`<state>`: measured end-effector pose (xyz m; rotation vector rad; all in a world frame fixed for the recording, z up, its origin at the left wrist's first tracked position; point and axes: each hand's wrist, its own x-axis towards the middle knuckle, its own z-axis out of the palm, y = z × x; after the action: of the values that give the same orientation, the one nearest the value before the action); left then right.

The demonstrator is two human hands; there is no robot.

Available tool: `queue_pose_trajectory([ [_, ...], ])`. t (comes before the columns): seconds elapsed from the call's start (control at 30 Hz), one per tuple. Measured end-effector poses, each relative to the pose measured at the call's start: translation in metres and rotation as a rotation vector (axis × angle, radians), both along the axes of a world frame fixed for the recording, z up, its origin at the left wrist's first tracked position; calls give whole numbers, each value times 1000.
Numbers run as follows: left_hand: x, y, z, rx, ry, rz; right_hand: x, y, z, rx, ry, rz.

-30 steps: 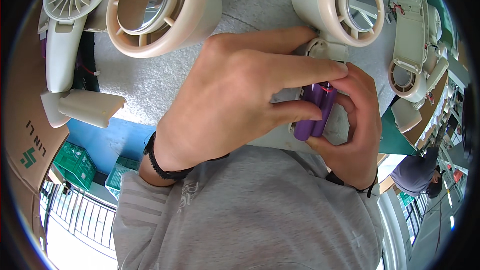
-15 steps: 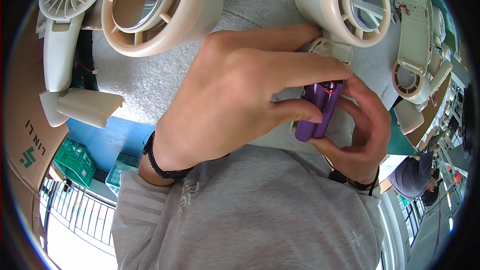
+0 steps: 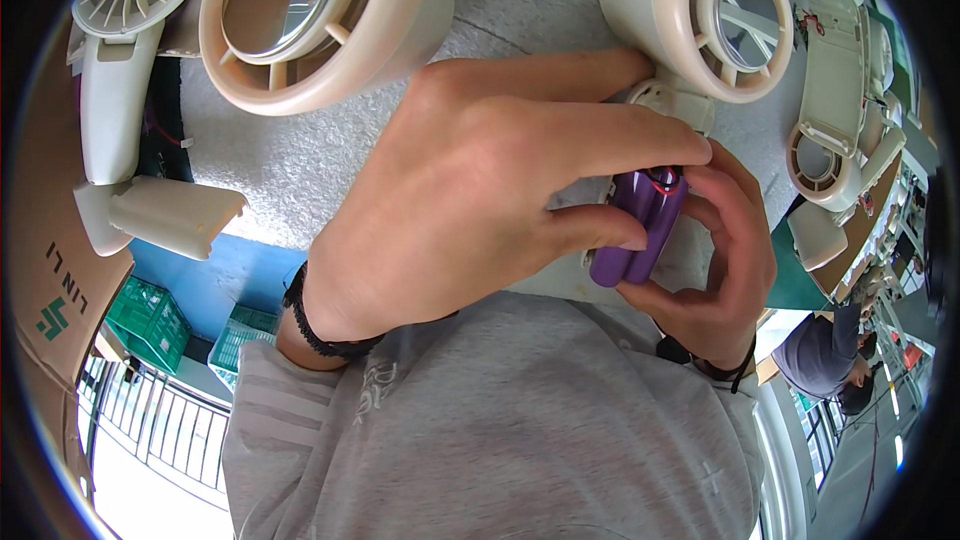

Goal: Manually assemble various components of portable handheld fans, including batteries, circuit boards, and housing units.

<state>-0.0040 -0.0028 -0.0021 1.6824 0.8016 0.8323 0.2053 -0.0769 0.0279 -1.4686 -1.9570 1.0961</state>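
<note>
A purple battery pack of two side-by-side cylindrical cells has red and black wires at its upper end. My left hand reaches across from the left, its thumb pressed on the pack's side and its index finger at the wired end. From the right, my right hand curls round the same pack, thumb at its lower end and fingers near the top. Just above them is a cream fan head joined to a pale handle part. Most of that handle is hidden behind my hands and the pack.
A second, larger cream fan housing stands at the upper left. Beyond it lie a handheld fan and a curved shell. More fan parts crowd the right edge. Green crates, a cardboard box and another person are farther off.
Both hands keep hold of the battery pack. My left index fingertip has shifted slightly right at the wired end. The fan heads appear a little displaced in the picture.
</note>
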Motion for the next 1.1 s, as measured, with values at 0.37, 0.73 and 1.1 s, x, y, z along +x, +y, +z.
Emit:
queue_pose_trajectory([
  [0.37, 1, 1, 1, 27, 46, 6, 9, 6, -4, -91, 107, 56],
  [0.73, 0, 3, 2, 21, 55, 3, -2, 8, 1, -113, 113, -33],
  [1.1, 1, 0, 3, -7, 49, 7, -12, 7, 7, -136, 42, -113],
])
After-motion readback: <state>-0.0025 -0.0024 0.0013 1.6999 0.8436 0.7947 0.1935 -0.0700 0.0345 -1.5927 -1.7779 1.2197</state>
